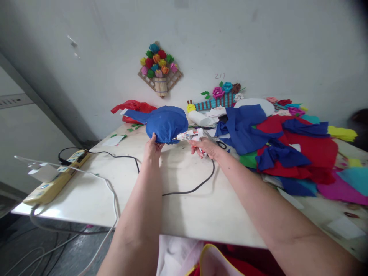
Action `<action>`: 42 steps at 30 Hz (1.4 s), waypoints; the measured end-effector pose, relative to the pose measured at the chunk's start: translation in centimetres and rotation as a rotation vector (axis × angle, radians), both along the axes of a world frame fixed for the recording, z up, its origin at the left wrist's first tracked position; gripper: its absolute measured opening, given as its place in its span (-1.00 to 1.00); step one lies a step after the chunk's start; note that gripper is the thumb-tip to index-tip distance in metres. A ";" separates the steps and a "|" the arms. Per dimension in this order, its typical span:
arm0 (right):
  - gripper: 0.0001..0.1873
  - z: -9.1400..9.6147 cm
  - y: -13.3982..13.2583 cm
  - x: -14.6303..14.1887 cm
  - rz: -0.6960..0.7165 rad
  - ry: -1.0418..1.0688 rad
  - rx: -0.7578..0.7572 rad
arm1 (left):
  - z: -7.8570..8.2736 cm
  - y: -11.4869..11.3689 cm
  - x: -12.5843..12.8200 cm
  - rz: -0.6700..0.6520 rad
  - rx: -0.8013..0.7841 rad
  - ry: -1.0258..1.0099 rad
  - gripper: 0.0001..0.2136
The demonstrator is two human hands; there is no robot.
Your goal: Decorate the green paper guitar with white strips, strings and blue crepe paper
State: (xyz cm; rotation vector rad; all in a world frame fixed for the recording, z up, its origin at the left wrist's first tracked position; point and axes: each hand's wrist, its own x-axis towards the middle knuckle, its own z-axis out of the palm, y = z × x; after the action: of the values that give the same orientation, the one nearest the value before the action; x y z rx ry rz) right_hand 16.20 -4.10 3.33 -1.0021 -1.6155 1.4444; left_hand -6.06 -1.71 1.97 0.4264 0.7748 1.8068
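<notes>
A round shape covered in blue crepe paper (167,122), with a flat strip like a handle reaching left, is tilted up above the table. My left hand (154,147) grips its lower left edge, thumb on the front and fingers behind. In my right hand (204,147) is a white glue gun (198,135), its fingers wrapped round the handle. The gun's nozzle points left and meets, or nearly meets, the lower right edge of the blue shape. From the gun a black cord (201,185) runs down and left over the table.
At left, a yellow power strip (54,184) carries a white plug and cables. Blue and red crepe paper (301,149) is heaped at right, near black scissors handles (221,145). Behind stand a white paper roll (199,118) and red paper (135,106). Paper flowers (156,63) hang on the wall.
</notes>
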 end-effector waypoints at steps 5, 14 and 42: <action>-0.59 -0.3 0.2 0.0 0.000 -0.007 0.024 | 0.0 0.1 0.1 0.009 -0.001 0.016 -0.91; -0.60 -0.3 0.2 -0.1 -0.016 -0.020 0.019 | 0.0 0.1 0.2 -0.001 0.013 0.018 -0.91; -0.63 0.2 -0.5 -0.8 -0.061 -0.037 -0.035 | 0.1 0.0 0.5 0.004 0.029 0.038 -0.88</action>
State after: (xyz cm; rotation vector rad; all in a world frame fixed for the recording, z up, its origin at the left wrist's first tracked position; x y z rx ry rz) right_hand 15.45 -4.58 3.51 -1.0945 -1.5777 1.4251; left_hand -5.58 -1.69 2.05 0.4799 0.7767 1.8202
